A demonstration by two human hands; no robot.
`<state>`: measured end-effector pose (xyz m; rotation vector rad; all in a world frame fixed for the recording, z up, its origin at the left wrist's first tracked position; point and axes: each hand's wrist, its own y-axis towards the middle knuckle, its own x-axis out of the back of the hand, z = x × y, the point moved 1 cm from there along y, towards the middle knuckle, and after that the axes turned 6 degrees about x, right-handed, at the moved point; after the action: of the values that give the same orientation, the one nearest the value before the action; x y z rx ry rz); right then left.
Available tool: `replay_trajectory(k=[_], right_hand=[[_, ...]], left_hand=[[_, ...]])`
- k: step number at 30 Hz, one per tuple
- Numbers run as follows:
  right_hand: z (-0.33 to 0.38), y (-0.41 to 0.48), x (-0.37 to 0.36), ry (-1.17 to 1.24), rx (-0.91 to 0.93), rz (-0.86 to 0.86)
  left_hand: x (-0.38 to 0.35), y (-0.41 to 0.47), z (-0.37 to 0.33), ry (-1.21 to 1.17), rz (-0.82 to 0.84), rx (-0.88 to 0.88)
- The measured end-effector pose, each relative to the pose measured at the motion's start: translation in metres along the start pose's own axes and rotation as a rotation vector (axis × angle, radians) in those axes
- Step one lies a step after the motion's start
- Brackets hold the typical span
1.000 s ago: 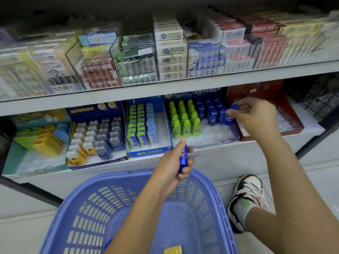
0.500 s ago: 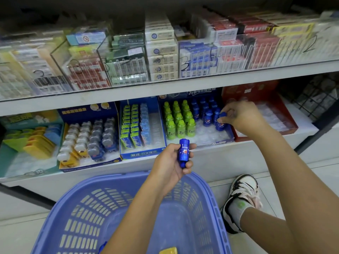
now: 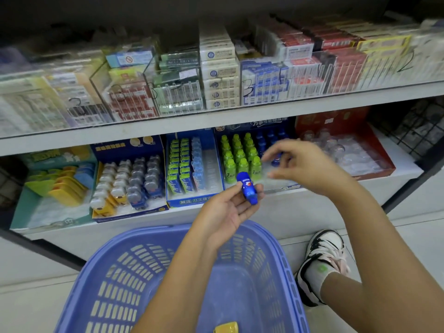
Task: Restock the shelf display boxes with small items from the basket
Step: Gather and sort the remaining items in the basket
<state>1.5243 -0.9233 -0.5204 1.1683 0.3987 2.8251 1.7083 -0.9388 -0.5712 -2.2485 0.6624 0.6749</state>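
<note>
Fingers spread, the right hand now hovers empty, off the display box; left hand pinches the blue bottle, label unreadable. Clear case reads "3".

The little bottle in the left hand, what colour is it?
The little bottle is blue, seen best in the head view.

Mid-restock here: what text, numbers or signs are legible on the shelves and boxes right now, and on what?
"3", handwritten: clear acrylic case of blue-and-white packs.
"2", handwritten: far-right clear acrylic case.
"解压": front lip of the blue cardboard display box.
No-smoking sign: light blue pack.
Too blurred: label on the small blue bottle in the left hand, other pack print.
</note>
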Motion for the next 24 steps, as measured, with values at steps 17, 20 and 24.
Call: replay_trajectory(k=[17, 20, 24], right_hand=[[0.02, 0.005, -0.009, 0.63, -0.316, -0.415], [0.002, 0.014, 0.021, -0.085, -0.203, -0.407], [-0.013, 0.037, 0.026, -0.463, -0.113, -0.132]], left_hand=[[-0.013, 0.012, -0.002, 0.783, -0.174, -0.607], [0.006, 0.017, 0.008, 1.539, -0.291, -0.678], [0.019, 0.023, 0.017, 1.921, -0.297, -0.574]])
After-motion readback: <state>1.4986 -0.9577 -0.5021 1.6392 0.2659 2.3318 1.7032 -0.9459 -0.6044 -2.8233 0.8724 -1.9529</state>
